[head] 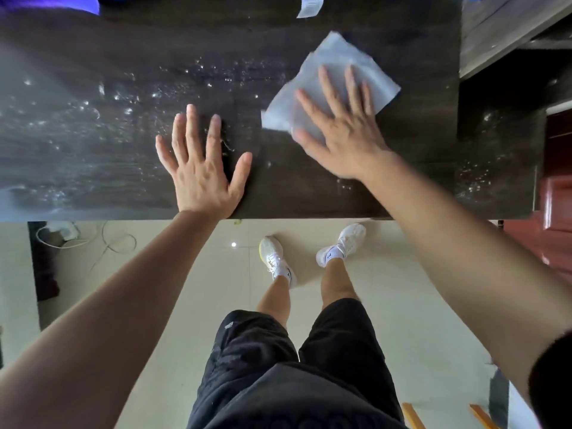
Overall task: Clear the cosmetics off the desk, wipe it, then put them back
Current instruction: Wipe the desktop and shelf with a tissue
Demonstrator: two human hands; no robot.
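Note:
A dark wooden desk (93, 125) fills the upper half of the view, its left and middle parts wet with shining droplets. My right hand (340, 128) lies flat, fingers spread, pressing a pale grey wiping cloth (334, 60) onto the right part of the desk. My left hand (201, 168) rests flat on the desk near its front edge, fingers straight and spread, holding nothing. No cosmetics are in view on the desk.
A white label (309, 4) and blue fabric (49, 3) lie along the desk's far edge. A dark cabinet (507, 97) stands at the right. Below the front edge are my legs, white shoes (272, 252), pale floor tiles and white cables (93, 239) at left.

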